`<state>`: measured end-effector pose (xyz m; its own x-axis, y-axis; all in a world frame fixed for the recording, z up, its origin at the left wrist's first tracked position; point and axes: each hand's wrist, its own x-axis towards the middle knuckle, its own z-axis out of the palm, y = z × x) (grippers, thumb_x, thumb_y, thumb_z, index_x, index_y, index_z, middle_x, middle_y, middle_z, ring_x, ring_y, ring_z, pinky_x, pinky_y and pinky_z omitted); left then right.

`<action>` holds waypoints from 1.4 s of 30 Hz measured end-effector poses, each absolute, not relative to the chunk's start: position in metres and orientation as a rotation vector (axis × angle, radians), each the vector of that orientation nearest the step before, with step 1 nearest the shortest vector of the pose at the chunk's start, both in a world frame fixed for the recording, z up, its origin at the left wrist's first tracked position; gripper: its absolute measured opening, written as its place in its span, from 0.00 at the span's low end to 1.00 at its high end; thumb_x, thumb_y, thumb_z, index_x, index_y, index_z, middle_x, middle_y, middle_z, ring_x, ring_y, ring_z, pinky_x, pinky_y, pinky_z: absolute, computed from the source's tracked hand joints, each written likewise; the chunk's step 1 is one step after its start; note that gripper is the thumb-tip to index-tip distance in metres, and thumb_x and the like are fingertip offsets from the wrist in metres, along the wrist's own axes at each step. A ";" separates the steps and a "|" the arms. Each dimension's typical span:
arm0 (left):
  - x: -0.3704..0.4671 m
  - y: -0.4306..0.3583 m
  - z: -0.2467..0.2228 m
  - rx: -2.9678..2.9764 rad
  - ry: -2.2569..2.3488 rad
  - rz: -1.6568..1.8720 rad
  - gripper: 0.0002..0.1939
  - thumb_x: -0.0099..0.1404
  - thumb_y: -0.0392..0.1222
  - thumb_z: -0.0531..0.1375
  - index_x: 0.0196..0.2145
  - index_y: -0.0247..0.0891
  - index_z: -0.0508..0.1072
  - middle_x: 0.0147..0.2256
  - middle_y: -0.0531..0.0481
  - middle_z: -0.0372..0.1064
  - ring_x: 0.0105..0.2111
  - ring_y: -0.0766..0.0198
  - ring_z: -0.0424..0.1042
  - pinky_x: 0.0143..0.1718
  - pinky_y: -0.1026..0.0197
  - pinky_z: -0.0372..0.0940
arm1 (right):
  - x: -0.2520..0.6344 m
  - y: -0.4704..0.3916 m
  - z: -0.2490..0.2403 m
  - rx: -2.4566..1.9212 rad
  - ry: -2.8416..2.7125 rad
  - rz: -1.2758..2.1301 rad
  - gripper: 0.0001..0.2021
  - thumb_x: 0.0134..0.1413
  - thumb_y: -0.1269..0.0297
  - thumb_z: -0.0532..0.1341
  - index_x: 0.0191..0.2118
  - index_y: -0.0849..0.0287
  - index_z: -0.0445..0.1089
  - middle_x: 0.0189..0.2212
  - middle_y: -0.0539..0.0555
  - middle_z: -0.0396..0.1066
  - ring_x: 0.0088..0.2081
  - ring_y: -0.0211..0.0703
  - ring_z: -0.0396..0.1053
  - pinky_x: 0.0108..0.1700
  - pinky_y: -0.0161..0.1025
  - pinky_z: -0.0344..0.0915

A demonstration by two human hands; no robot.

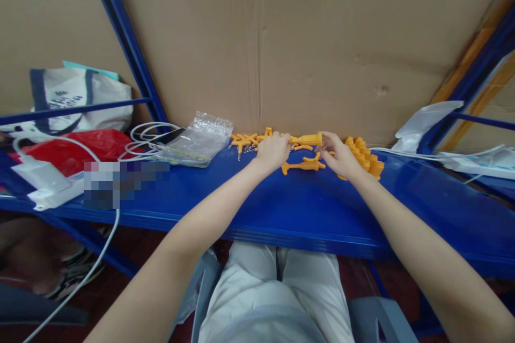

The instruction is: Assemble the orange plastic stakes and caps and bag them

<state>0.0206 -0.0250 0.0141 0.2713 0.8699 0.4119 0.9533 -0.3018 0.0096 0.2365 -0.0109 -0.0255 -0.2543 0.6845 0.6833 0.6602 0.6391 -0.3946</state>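
Note:
My left hand (274, 151) is closed around the left end of an orange plastic piece with a tube-shaped body (309, 139). At the tube's flared right end are the fingertips of my right hand (340, 156), curved about it with the thumb lower. Just below, an orange branched figure-like part (304, 164) lies on the blue shelf. Several orange star-shaped parts (243, 141) lie left of my left hand, with small metal springs (240, 154) among them. A cluster of orange cup-like pieces (364, 156) stands beside my right hand, partly covered by the wrist.
Clear plastic bags (197, 139) and coiled white cables (140, 136) lie on the blue shelf (265, 209). A power strip (58, 190), red bag (86, 147) and canvas bag (96, 96) are at left. Cardboard (322, 48) stands behind. Another person's leg (30, 252) shows lower left.

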 end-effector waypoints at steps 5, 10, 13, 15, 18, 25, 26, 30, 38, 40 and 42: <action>0.017 -0.020 -0.003 -2.345 -1.738 -0.453 0.20 0.75 0.48 0.45 0.55 0.40 0.69 0.50 0.38 0.71 0.49 0.49 0.74 0.45 0.53 0.69 | 0.234 -0.012 -0.027 -1.016 -2.027 0.131 0.21 0.61 0.50 0.54 0.55 0.56 0.65 0.34 0.55 0.77 0.33 0.48 0.75 0.37 0.47 0.72; 0.015 -0.018 -0.003 -2.349 -1.715 -0.423 0.20 0.75 0.45 0.45 0.56 0.38 0.69 0.52 0.37 0.69 0.49 0.49 0.74 0.46 0.53 0.70 | 0.228 -0.015 -0.027 -1.117 -1.977 0.073 0.26 0.58 0.39 0.55 0.44 0.59 0.69 0.26 0.53 0.73 0.27 0.45 0.72 0.31 0.41 0.69; 0.015 -0.018 -0.003 -2.344 -1.708 -0.420 0.19 0.75 0.45 0.46 0.56 0.38 0.69 0.52 0.37 0.69 0.50 0.49 0.74 0.46 0.53 0.70 | 0.226 -0.015 -0.026 -1.152 -1.949 0.032 0.24 0.59 0.39 0.54 0.40 0.58 0.70 0.24 0.52 0.72 0.26 0.44 0.71 0.30 0.40 0.67; 0.014 -0.017 -0.004 -2.350 -1.705 -0.428 0.19 0.75 0.45 0.46 0.56 0.39 0.69 0.52 0.37 0.69 0.50 0.49 0.74 0.46 0.52 0.70 | 0.225 -0.014 -0.026 -1.143 -1.956 0.023 0.23 0.60 0.41 0.55 0.40 0.57 0.70 0.25 0.53 0.73 0.26 0.45 0.71 0.30 0.40 0.68; 0.012 -0.015 -0.005 -2.359 -1.700 -0.440 0.19 0.74 0.45 0.47 0.56 0.40 0.69 0.52 0.38 0.69 0.50 0.48 0.74 0.46 0.52 0.69 | 0.225 -0.013 -0.027 -1.107 -1.982 0.040 0.20 0.59 0.44 0.56 0.41 0.57 0.69 0.28 0.54 0.74 0.29 0.46 0.72 0.33 0.43 0.70; 0.010 -0.014 -0.005 -2.356 -1.729 -0.411 0.19 0.74 0.45 0.48 0.56 0.40 0.69 0.53 0.38 0.70 0.51 0.49 0.73 0.48 0.52 0.69 | 0.230 -0.007 -0.030 -0.998 -2.091 0.069 0.19 0.57 0.53 0.60 0.50 0.56 0.64 0.39 0.56 0.73 0.32 0.45 0.72 0.35 0.45 0.71; 0.010 -0.014 -0.005 -2.358 -1.732 -0.403 0.19 0.74 0.45 0.48 0.56 0.40 0.69 0.53 0.38 0.70 0.51 0.49 0.74 0.48 0.52 0.69 | 0.231 -0.007 -0.030 -0.983 -2.102 0.051 0.19 0.57 0.55 0.60 0.51 0.56 0.64 0.41 0.57 0.73 0.32 0.45 0.71 0.35 0.45 0.71; 0.011 -0.013 -0.006 -2.373 -1.742 -0.385 0.19 0.74 0.46 0.48 0.55 0.40 0.70 0.53 0.39 0.72 0.52 0.49 0.74 0.49 0.51 0.69 | 0.232 -0.006 -0.029 -0.934 -2.137 -0.070 0.17 0.56 0.62 0.59 0.52 0.55 0.63 0.47 0.60 0.70 0.35 0.46 0.71 0.40 0.48 0.72; 0.009 -0.005 -0.009 -2.449 -1.751 -0.361 0.19 0.74 0.48 0.48 0.53 0.40 0.72 0.51 0.42 0.75 0.51 0.52 0.74 0.50 0.55 0.68 | 0.227 -0.015 -0.022 -0.932 -2.257 -0.304 0.17 0.58 0.69 0.54 0.53 0.55 0.64 0.49 0.63 0.68 0.47 0.55 0.70 0.50 0.55 0.69; 0.008 -0.005 -0.010 -2.468 -1.750 -0.355 0.19 0.74 0.48 0.48 0.52 0.40 0.73 0.51 0.43 0.75 0.51 0.52 0.74 0.50 0.55 0.68 | 0.227 -0.016 -0.021 -0.936 -2.275 -0.336 0.17 0.58 0.70 0.54 0.53 0.55 0.64 0.49 0.63 0.68 0.49 0.56 0.70 0.51 0.55 0.69; 0.008 -0.005 -0.010 -2.471 -1.752 -0.358 0.18 0.74 0.48 0.48 0.52 0.40 0.73 0.51 0.43 0.75 0.51 0.53 0.74 0.50 0.56 0.69 | 0.227 -0.017 -0.020 -0.937 -2.272 -0.335 0.16 0.59 0.68 0.54 0.53 0.55 0.65 0.49 0.62 0.69 0.49 0.56 0.70 0.52 0.55 0.69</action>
<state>0.0083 -0.0046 -0.0104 0.3140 0.9180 0.2422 0.9394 -0.3374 0.0611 0.2267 -0.0168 -0.0205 -0.5339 0.5361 0.6539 0.7018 0.7123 -0.0109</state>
